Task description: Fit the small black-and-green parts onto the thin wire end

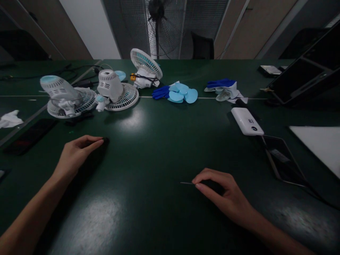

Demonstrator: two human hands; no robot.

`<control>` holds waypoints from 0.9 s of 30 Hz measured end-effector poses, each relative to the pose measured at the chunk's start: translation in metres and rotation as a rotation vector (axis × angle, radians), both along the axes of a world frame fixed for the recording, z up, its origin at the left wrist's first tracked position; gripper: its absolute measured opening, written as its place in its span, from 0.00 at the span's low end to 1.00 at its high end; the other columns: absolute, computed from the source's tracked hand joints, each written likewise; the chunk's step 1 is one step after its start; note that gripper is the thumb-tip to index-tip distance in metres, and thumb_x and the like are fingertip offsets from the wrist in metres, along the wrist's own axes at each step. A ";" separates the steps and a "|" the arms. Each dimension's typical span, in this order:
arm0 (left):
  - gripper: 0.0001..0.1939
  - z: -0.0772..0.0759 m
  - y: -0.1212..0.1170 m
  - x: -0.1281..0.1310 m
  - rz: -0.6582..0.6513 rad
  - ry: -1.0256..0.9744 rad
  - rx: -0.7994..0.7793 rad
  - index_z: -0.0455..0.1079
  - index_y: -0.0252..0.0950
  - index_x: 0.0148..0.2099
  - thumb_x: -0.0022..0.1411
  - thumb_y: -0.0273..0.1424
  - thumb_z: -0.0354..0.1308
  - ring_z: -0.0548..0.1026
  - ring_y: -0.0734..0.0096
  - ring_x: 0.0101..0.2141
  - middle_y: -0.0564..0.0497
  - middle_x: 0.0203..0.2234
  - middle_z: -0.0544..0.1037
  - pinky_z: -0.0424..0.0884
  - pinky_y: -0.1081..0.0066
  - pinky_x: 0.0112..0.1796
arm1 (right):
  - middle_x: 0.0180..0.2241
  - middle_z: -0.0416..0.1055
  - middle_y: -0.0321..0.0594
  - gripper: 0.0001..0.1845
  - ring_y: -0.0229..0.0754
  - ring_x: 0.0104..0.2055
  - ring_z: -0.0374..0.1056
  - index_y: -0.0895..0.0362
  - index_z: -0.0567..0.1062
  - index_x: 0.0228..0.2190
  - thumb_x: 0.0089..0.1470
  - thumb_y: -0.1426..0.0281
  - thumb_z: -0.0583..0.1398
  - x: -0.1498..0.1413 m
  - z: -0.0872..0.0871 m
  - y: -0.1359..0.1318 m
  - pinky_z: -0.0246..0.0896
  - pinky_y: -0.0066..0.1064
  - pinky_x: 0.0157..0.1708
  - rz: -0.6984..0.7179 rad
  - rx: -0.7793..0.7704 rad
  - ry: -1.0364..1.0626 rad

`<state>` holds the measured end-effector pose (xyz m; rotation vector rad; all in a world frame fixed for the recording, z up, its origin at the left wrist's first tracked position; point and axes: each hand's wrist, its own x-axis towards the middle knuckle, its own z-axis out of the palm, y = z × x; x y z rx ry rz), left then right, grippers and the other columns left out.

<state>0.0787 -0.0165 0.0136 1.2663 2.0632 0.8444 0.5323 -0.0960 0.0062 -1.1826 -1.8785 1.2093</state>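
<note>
My left hand [77, 152] is low over the left part of the green table, thumb and fingers pinched together. At its fingertips is a small dark object [106, 140], too dim to name. To the right, nearer me, my right hand [223, 191] pinches a thin metal rod [186, 183] that points left. The rod's other end is hidden in the fingers. Beyond my left hand lie two white desk fans, one at the left [61, 94] and one beside it [113, 90], their grilles face down.
Farther back are a third fan [146, 69], light-blue fan blades [183, 93] and blue-white work gloves [223, 88]. At the right lie a white power bank [247, 121], a phone [284, 159] with a cable and a white board [321, 141]. A dark flat object [30, 136] lies left.
</note>
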 end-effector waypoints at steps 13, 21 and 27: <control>0.09 -0.017 -0.064 0.170 -0.979 -0.103 0.162 0.75 0.44 0.52 0.71 0.34 0.59 0.76 0.62 0.47 0.48 0.45 0.80 0.71 0.59 0.49 | 0.39 0.80 0.39 0.07 0.44 0.41 0.78 0.51 0.81 0.43 0.64 0.71 0.65 -0.001 -0.003 -0.001 0.70 0.35 0.41 0.029 0.069 -0.041; 0.26 -0.025 -0.067 0.161 -1.040 -0.153 0.129 0.62 0.52 0.66 0.71 0.27 0.58 0.75 0.66 0.50 0.50 0.50 0.77 0.72 0.62 0.50 | 0.38 0.80 0.40 0.07 0.44 0.39 0.77 0.52 0.80 0.44 0.66 0.73 0.64 -0.002 -0.003 -0.002 0.70 0.34 0.39 0.080 0.106 -0.062; 0.26 -0.028 -0.067 0.163 -1.036 -0.189 0.130 0.62 0.53 0.67 0.71 0.31 0.60 0.76 0.66 0.49 0.51 0.48 0.79 0.73 0.64 0.49 | 0.38 0.79 0.40 0.07 0.44 0.38 0.77 0.52 0.81 0.44 0.65 0.73 0.64 -0.005 -0.005 -0.003 0.70 0.34 0.38 0.103 0.113 -0.072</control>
